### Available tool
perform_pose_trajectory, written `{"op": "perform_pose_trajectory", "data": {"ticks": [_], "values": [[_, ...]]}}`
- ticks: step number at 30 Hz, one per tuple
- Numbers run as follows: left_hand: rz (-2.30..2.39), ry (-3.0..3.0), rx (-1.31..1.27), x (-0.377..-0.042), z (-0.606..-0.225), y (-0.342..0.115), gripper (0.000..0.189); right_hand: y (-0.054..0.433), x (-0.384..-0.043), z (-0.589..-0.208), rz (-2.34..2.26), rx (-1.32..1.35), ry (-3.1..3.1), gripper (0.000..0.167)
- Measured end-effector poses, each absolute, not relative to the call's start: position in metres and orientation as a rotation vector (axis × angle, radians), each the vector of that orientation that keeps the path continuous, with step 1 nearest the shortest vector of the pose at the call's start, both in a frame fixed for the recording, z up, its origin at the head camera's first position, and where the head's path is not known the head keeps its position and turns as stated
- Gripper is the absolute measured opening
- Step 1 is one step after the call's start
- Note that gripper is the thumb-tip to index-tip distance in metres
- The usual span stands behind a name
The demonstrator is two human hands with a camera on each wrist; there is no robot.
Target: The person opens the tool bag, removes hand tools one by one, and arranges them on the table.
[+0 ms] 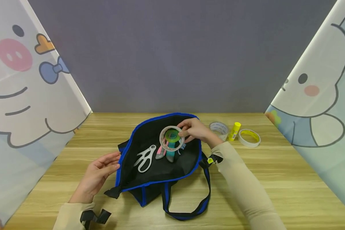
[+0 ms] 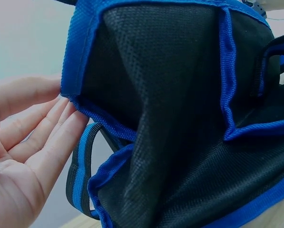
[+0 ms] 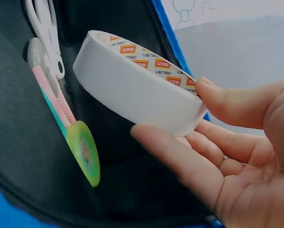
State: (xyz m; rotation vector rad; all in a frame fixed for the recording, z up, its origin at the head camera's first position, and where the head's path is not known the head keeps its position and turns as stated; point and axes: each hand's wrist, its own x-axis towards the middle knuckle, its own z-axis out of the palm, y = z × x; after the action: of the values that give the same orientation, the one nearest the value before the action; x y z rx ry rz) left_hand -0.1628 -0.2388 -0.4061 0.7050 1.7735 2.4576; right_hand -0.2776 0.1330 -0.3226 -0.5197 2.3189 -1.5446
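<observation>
A black bag (image 1: 149,127) with blue edging lies on its side, its mouth facing up toward the head camera. My left hand (image 1: 102,172) pinches the bag's left rim between thumb and fingers; the left wrist view shows the blue-trimmed edge (image 2: 73,71) at the fingertips. Over the opening, my right hand (image 1: 194,129) pinches a roll of white tape (image 3: 132,90) by its side. Inside the bag are white-handled scissors (image 1: 146,158), pink and teal-handled cutters (image 1: 170,156), and a green disc-shaped item (image 3: 86,152), seen partly through the roll.
Right of the bag stand a clear tape roll (image 1: 219,127), a yellow glue stick (image 1: 234,131) and another white tape roll (image 1: 249,144). The bag's strap (image 1: 187,216) loops toward the front of the wooden table (image 1: 290,191). A grey panel (image 1: 178,64) rises behind.
</observation>
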Motion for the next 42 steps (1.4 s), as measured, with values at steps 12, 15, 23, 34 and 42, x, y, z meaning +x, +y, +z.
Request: {"op": "perform_pose_trajectory", "data": {"ticks": [12,15,23,34,42], "values": [[2.445,1.8,0.686,-0.16,-0.407,-0.241,0.046,0.163,-0.269,-0.313,-1.797,-0.452,2.242,0.043],[2.451,1.799,0.671,-0.159,-0.407,-0.241,0.045,0.173,-0.266,-0.311,-1.836,-0.436,2.258,0.043],[2.455,1.808,0.651,-0.161,-0.406,-0.241,0.047,0.197,-0.259,-0.303,-1.899,-0.44,2.342,0.041],[2.437,1.815,0.68,-0.161,-0.406,-0.24,0.047,0.236,-0.246,-0.3,-1.947,-0.409,2.412,0.036],[2.426,1.831,0.67,-0.162,-0.405,-0.239,0.046,0.261,-0.237,-0.301,-2.1,-0.428,2.312,0.024]]}}
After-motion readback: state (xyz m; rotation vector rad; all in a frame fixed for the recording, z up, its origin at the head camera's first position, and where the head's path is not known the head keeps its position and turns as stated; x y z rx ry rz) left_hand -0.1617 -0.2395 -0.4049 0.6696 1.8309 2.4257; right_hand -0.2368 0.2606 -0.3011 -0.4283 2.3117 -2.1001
